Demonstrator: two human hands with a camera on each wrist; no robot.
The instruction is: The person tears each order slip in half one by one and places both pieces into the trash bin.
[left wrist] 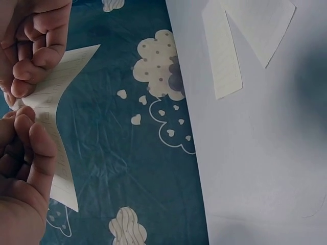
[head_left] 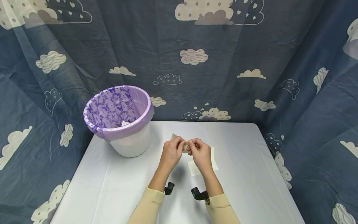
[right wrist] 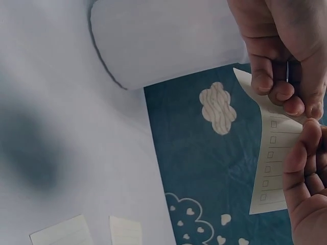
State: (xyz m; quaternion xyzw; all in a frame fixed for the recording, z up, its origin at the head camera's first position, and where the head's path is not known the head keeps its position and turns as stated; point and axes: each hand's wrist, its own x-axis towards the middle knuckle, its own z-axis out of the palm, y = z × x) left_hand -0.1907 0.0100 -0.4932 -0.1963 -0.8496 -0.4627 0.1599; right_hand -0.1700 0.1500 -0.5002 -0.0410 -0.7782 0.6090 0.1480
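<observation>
Over the middle of the table, my left hand [head_left: 170, 153] and right hand [head_left: 202, 154] meet at the fingertips. Both pinch the near edge of a small cream sheet of note paper [right wrist: 273, 171], thumbs and forefingers side by side at its middle. Printed lines and little checkboxes run along the sheet, which bends between the hands in both wrist views. From the head view, fingers cover most of it. Cream paper pieces [head_left: 195, 168] lie on the table beneath and beside my right hand; the left wrist view shows a narrow strip [left wrist: 223, 58] next to a wider piece [left wrist: 265, 30].
A white bin [head_left: 132, 143] lined with a purple patterned bag [head_left: 118, 104] stands on the table's back left, a pale scrap [head_left: 125, 123] inside. Dark blue cloud-print cloth [head_left: 212, 40] hangs behind and at both sides of the white table [head_left: 251, 174].
</observation>
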